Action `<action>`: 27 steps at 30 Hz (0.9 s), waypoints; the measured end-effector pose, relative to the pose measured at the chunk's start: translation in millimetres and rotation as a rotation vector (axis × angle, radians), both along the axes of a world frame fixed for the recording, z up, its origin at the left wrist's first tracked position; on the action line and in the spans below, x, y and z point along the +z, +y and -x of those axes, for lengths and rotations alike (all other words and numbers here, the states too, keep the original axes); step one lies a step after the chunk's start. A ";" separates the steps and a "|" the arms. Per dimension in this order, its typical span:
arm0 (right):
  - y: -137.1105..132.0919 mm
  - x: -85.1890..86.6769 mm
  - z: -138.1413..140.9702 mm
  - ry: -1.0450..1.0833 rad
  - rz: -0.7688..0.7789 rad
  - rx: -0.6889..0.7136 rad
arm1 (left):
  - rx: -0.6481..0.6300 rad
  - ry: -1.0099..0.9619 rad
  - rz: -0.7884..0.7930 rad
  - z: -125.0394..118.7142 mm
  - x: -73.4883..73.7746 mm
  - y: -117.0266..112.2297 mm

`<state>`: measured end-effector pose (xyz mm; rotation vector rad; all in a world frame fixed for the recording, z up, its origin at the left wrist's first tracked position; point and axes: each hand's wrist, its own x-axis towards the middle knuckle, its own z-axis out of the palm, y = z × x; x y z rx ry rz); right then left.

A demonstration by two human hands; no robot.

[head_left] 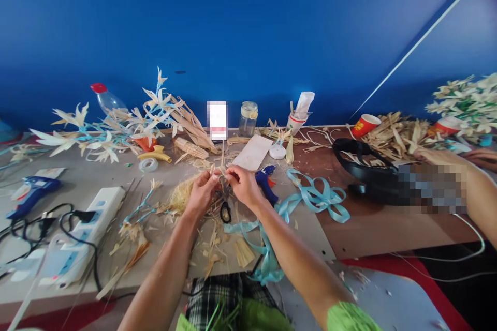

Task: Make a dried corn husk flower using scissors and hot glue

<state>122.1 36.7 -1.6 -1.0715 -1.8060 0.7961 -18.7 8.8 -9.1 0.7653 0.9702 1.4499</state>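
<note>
My left hand (203, 189) and my right hand (245, 184) meet over the middle of the table, fingertips pinched together. Between them is a thin pale strip (222, 154), seemingly dried corn husk, pointing away from me; the fingers hide much of it. Just below the fingertips lie scissors (225, 211) with black handles. Beside my left hand is a heap of fine straw-coloured fibres (183, 192). A blue glue gun (267, 184) rests right of my right hand. Light-blue ribbon (319, 197) curls over the table, partly under my right forearm.
Husk flowers (153, 101), a corn cob (191, 148) and a glass jar (248, 119) stand or lie toward the blue wall. Left are a power strip (95, 222) and another glue gun (37, 192). At right, another person's arm (479, 186) reaches past a black headset-like object (373, 181).
</note>
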 end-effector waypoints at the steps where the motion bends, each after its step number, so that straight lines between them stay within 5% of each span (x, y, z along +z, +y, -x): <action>1: -1.5 1.7 -0.6 -0.029 -0.043 0.008 | -0.008 0.063 -0.007 0.6 -1.1 0.6; 6: -4.2 5.4 -1.6 -0.039 -0.138 0.020 | -0.033 0.294 -0.005 4.0 -3.9 2.3; 12: -1.4 4.0 -3.6 0.136 0.018 0.050 | 0.101 0.101 0.011 5.3 1.1 1.8; 18: 5.2 7.8 -7.2 0.766 0.516 0.103 | 0.119 -0.008 0.009 3.5 8.3 1.5; 22: 11.6 12.1 -16.5 1.205 0.703 0.174 | 0.106 0.028 0.027 4.8 2.7 1.5; 27: 13.1 13.5 -19.2 1.414 0.785 0.257 | 0.035 0.274 0.013 3.8 -2.1 -0.1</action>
